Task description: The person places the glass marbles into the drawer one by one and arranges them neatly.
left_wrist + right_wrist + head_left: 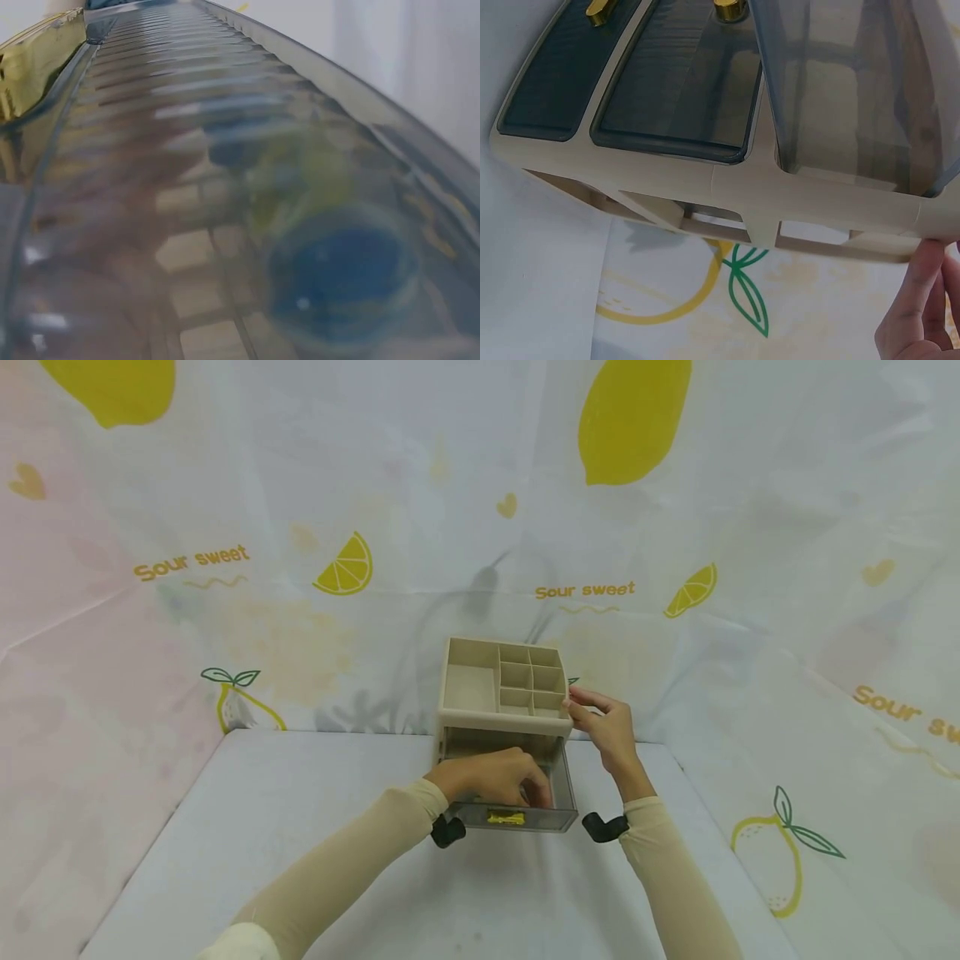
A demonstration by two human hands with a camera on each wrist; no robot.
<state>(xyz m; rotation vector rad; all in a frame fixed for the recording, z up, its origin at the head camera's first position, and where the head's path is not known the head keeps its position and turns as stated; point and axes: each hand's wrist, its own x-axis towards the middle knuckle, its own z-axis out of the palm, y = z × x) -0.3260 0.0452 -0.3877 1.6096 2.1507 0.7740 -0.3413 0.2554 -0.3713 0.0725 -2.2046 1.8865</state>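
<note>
A beige desk organizer [502,722] with a divided top stands against the backdrop. Its clear top drawer [547,819] is pulled out, and a gold bow-shaped handle [506,818] sits on the front. My left hand [501,775] reaches down into this drawer with bent fingers; the fingertips are partly hidden, and I cannot tell whether they hold anything. Through the ridged clear drawer front in the left wrist view, a round blue thing [341,274] shows blurred. With thumb and fingers, my right hand [611,731] grips the organizer's upper right edge, also seen in the right wrist view.
Below the pulled-out drawer, two pushed-in dark clear drawers [679,94] with gold handles show in the right wrist view. The white table [315,810] runs up to a lemon-printed cloth backdrop [450,527]. Black wrist-camera pieces [604,828] stick out near both cuffs.
</note>
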